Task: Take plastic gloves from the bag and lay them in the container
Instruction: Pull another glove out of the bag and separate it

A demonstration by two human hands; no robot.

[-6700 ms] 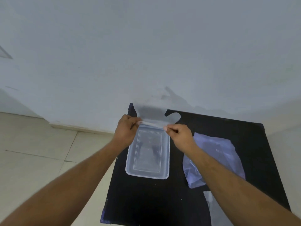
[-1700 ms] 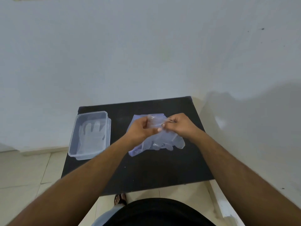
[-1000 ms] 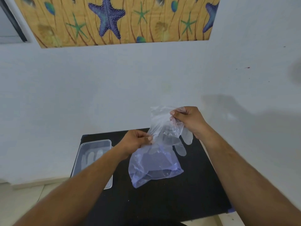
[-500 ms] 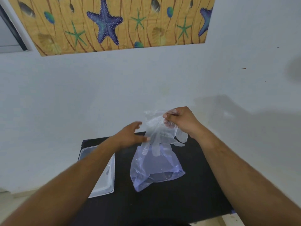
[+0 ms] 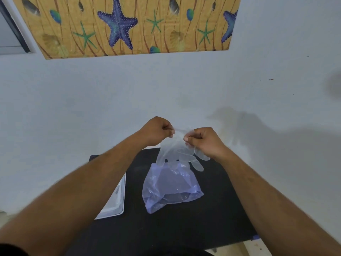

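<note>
Black table (image 5: 212, 215) against pale wall. Clear container (image 5: 118, 200) at left edge, half hidden under forearm. Purple bag (image 5: 171, 189) slumped mid-table. Glove (image 5: 177, 152) dangling above it, long axis vertical, cuff pinched by left hand (image 5: 156, 133) and right hand (image 5: 206, 142). Container off toward left hand's side.

A starfish-patterned panel (image 5: 129, 26) (blue, green) hangs above the black table (image 5: 212, 209).
</note>
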